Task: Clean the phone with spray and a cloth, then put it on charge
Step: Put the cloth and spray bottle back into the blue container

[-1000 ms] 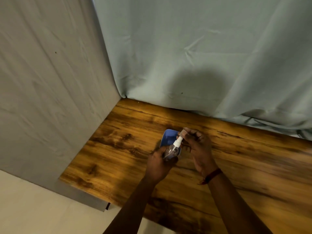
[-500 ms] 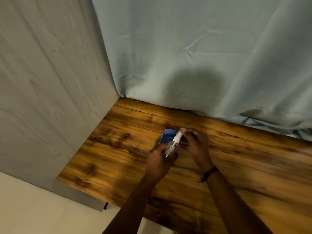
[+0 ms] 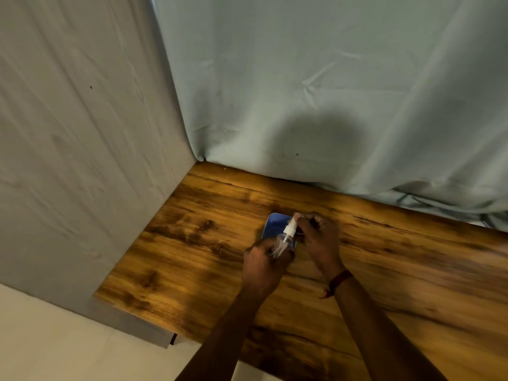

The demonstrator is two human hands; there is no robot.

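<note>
My left hand is closed around a small clear spray bottle. The bottle tilts away from me, with its white nozzle at the far end. The fingertips of my right hand pinch the nozzle's top from the right. Under the bottle a blue phone lies flat on the wooden table, partly hidden by both hands. No cloth is in view.
A grey-green curtain hangs along the table's far edge and a grey fabric panel closes its left side. Pale floor shows beyond the table's near-left corner. Bare wood stretches to the right of my hands.
The hands stay over the phone. My right fingertips have shifted slightly along the nozzle's top, and the bottle has tilted a little.
</note>
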